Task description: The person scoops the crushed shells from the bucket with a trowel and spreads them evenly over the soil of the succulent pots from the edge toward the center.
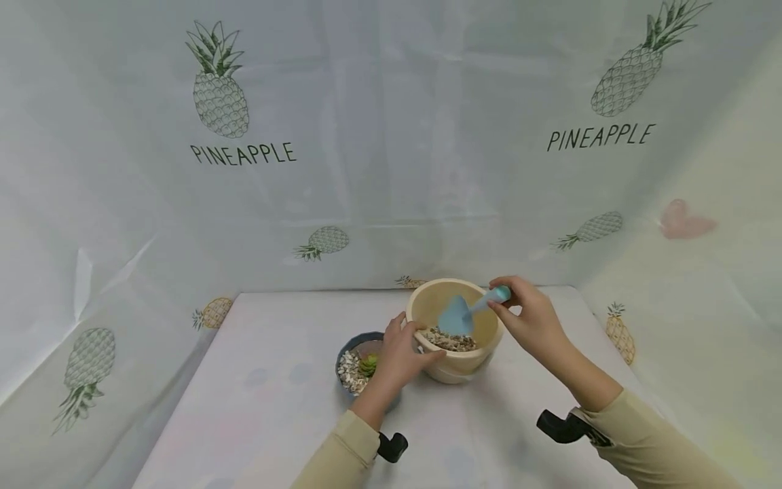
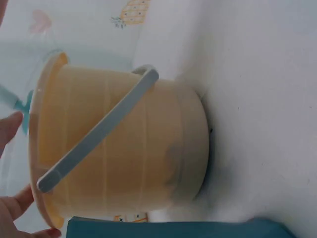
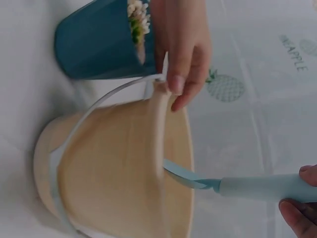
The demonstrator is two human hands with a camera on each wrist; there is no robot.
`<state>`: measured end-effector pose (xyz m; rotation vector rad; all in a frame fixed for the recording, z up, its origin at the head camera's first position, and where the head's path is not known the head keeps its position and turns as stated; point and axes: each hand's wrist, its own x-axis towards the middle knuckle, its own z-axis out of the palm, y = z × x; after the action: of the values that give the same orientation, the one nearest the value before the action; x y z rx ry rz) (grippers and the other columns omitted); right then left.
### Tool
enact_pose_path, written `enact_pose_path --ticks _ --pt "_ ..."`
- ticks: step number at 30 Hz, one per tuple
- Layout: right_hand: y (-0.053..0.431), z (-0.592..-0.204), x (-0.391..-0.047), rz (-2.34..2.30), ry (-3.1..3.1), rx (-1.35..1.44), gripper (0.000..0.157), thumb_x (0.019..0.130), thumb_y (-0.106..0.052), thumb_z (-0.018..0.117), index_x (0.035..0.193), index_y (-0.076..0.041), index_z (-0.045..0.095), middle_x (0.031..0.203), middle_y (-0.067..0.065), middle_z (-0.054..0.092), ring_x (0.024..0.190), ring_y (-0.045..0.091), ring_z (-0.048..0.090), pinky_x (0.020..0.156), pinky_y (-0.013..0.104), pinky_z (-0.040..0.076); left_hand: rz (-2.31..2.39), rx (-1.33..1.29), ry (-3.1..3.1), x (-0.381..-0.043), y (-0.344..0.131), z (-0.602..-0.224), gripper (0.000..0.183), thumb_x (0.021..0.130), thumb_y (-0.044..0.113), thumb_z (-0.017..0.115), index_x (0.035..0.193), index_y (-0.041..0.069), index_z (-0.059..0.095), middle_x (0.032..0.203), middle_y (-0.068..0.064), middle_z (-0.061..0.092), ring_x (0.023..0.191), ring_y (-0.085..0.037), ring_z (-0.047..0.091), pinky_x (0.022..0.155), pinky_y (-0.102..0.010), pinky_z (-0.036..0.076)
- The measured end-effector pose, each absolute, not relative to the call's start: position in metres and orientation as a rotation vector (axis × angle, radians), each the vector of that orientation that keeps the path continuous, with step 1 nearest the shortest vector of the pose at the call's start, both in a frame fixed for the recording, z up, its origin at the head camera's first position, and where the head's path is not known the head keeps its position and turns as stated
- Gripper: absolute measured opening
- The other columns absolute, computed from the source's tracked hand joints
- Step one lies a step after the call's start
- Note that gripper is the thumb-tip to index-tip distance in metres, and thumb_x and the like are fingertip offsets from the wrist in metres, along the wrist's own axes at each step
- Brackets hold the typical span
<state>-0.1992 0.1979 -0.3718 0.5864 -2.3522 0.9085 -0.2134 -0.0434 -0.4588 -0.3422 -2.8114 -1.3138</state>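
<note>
A cream plastic bucket (image 1: 455,373) stands on the table with mixed pebbles (image 1: 451,339) inside. My left hand (image 1: 398,356) grips its rim at the left, thumb and fingers over the edge. In my right hand (image 1: 530,318) is the handle of a light blue toy shovel (image 1: 456,318), pinched near its end. The shovel's blade dips inside the bucket, just above the pebbles. In the left wrist view the bucket's pale grey carrying handle (image 2: 104,128) hangs down its side.
Left of the bucket, partly behind my left forearm, is a blue pot (image 3: 94,42) with white pebbles (image 1: 350,373) and a green succulent (image 1: 368,365). A pale cloth covers the table (image 1: 244,407). Sheets printed with pineapples (image 1: 221,102) hang at the back and sides.
</note>
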Motion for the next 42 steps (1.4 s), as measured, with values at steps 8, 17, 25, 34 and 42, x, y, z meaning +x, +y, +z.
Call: enact_pose_path --ticks 8,17,25,34,42 --pt "0.207 -0.392 -0.198 0.848 -2.406 0.554 0.036 0.079 0.009 0.076 0.112 0.001 0.063 0.093 0.006 0.063 0.077 0.020 0.064 0.057 0.026 0.052 -1.325 -0.317 -2.780 -0.215 -0.046 -0.466 0.049 0.071 0.045 0.087 0.105 0.014 0.067 0.157 -0.011 0.026 0.143 -0.040 0.017 0.104 -0.067 0.028" --pt "0.218 -0.412 -0.185 0.706 -2.374 0.578 0.040 0.072 0.011 0.080 0.108 -0.002 0.067 0.089 0.002 0.061 0.073 0.014 0.062 0.058 0.026 0.053 -1.189 -0.519 -2.817 -0.208 -0.051 -0.469 0.051 0.068 0.041 0.089 0.107 0.016 0.066 0.158 0.000 0.025 0.145 -0.036 0.015 0.108 -0.065 0.024" --pt "0.232 -0.418 -0.181 0.578 -2.307 0.678 0.040 0.067 0.009 0.084 0.102 -0.002 0.067 0.086 0.000 0.059 0.068 0.009 0.058 0.056 0.018 0.050 -1.155 -0.659 -2.798 -0.204 -0.051 -0.468 0.057 0.065 0.036 0.091 0.112 0.018 0.065 0.160 0.004 0.022 0.147 -0.032 0.012 0.111 -0.065 0.017" --pt "0.233 -0.431 -0.172 0.628 -2.370 0.711 0.039 0.066 0.008 0.084 0.100 -0.002 0.067 0.085 -0.002 0.057 0.068 0.005 0.055 0.053 0.020 0.051 -1.113 -0.692 -2.771 -0.203 -0.051 -0.469 0.088 0.063 0.039 0.091 0.140 0.020 0.052 0.160 0.006 0.021 0.146 -0.033 0.012 0.111 -0.065 0.014" --pt "0.225 -0.452 -0.166 0.690 -2.337 0.633 0.038 0.066 0.009 0.084 0.096 -0.002 0.064 0.085 -0.001 0.059 0.067 0.006 0.058 0.053 0.015 0.050 -1.194 -0.634 -2.751 -0.201 -0.049 -0.473 0.094 0.061 0.038 0.092 0.142 0.022 0.048 0.159 0.007 0.022 0.147 -0.031 0.012 0.109 -0.067 0.015"
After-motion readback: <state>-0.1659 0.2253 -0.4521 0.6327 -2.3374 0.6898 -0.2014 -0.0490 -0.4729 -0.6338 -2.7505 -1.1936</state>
